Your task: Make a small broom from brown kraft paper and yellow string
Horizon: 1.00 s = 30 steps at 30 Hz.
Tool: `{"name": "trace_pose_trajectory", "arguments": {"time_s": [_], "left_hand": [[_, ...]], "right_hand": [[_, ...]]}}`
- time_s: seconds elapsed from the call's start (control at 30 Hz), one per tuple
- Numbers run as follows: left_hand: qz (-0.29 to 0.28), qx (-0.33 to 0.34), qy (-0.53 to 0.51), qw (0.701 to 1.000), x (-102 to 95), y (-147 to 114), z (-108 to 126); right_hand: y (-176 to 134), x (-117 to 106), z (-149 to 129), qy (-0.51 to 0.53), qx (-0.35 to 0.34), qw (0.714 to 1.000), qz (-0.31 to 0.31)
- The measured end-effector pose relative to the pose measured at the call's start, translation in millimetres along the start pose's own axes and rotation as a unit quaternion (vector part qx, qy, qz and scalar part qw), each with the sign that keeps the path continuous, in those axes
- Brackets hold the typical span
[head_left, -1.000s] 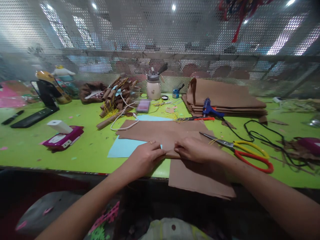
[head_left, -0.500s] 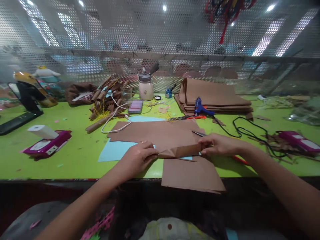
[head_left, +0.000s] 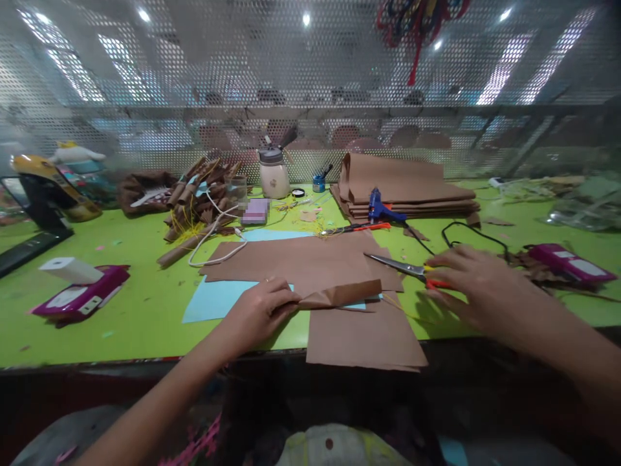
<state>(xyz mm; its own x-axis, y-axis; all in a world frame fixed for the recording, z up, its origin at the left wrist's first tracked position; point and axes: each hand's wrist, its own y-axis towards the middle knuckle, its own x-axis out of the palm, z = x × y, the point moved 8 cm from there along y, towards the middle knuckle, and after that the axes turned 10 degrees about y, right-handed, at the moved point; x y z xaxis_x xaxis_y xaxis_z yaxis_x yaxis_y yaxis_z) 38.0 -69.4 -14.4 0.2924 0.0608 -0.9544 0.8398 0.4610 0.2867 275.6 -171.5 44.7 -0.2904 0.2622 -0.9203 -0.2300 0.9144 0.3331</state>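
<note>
Brown paper strip [head_left: 356, 294], folded and a little creased, lies near the front edge of the green table [head_left: 155, 330], in the view from my head. It rests on other papers: under it I see a wide brown sheet [head_left: 286, 255], a light blue paper [head_left: 213, 301], and a lower brown sheet [head_left: 361, 336], which reaches over the table edge. My left hand [head_left: 266, 304] is closed, and its thumb and fingers pinch the left end of the strip. The right end of the strip is free.

My right hand [head_left: 466, 278] is at the handles of the scissors [head_left: 400, 264], with the fingers bent over them. Whether these fingers have already gripped the handles, I cannot tell, because the hand covers most of them. The blades point to the left, above the free end of the strip, and lie partly over the wide brown sheet.

Behind the sheets is a blue glue gun [head_left: 381, 210], just before a stack of folded brown paper [head_left: 407, 184]. On the left side, a white cable [head_left: 216, 262] runs beside a pile of paper rolls [head_left: 182, 249]. Farther back stand a pale bottle [head_left: 274, 178] and a small blue jar [head_left: 319, 184].
</note>
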Motion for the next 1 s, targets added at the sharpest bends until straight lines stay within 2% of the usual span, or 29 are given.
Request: {"name": "trace_pose_trajectory", "arguments": {"time_s": [0.03,0.07,0.13,0.2,0.27,0.33,0.4,0.47,0.63,0.77,0.9,1.0], "left_hand": [[0.002,0.000,0.001,1.000,-0.2,0,0],[0.004,0.000,0.002,1.000,-0.3,0,0],[0.009,0.001,0.006,1.000,-0.7,-1,1],[0.013,0.003,0.010,1.000,-1.3,-1,2],[0.014,0.005,0.014,1.000,-1.8,-2,4],[0.013,0.006,0.016,1.000,-2.3,-2,5],[0.014,0.005,0.018,1.000,-3.1,-2,5],[0.018,0.007,0.017,1.000,-3.7,-2,6],[0.017,0.007,0.014,1.000,-1.6,-2,5],[0.015,0.006,0.007,1.000,-0.1,-2,4],[0.010,0.003,0.006,1.000,-0.3,-2,4],[0.010,0.004,0.006,1.000,-1.7,-2,5]], "right_hand": [[4,-5,-17,-0.008,-0.006,0.999,0.041],[9,-2,-38,0.024,-0.045,0.997,0.056],[28,16,-69,0.078,-0.085,0.993,0.035],[53,45,-77,0.107,-0.059,0.992,-0.019],[78,76,-68,0.172,-0.003,0.980,-0.099],[93,106,-58,0.254,0.036,0.942,-0.218],[99,121,-49,0.305,0.057,0.907,-0.283],[100,124,-44,0.330,0.056,0.894,-0.299],[81,117,-37,0.383,0.009,0.876,-0.293],[77,112,-28,0.373,0.002,0.877,-0.303],[91,106,-47,0.310,-0.031,0.898,-0.311],[101,109,-71,0.301,-0.046,0.895,-0.324]]}}
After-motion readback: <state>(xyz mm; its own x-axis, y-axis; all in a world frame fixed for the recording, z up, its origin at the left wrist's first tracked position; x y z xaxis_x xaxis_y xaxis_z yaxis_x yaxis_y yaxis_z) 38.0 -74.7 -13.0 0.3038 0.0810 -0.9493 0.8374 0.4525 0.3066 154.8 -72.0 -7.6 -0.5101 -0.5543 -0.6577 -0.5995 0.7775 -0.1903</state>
